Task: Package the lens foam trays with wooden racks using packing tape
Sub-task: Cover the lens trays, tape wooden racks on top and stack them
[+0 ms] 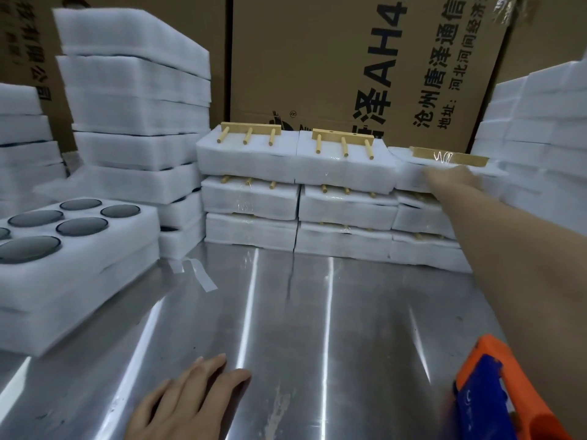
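Though hazy, right hand (452,179) at package (409,174)

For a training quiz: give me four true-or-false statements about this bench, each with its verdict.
1. The left hand lies flat on the table. True.
2. The right hand holds the dispenser. False: it reaches to a bundle at the back, far from the dispenser.
3. The open tray holds dark lenses. True.
4. The left rack has four pegs. False: it has three.
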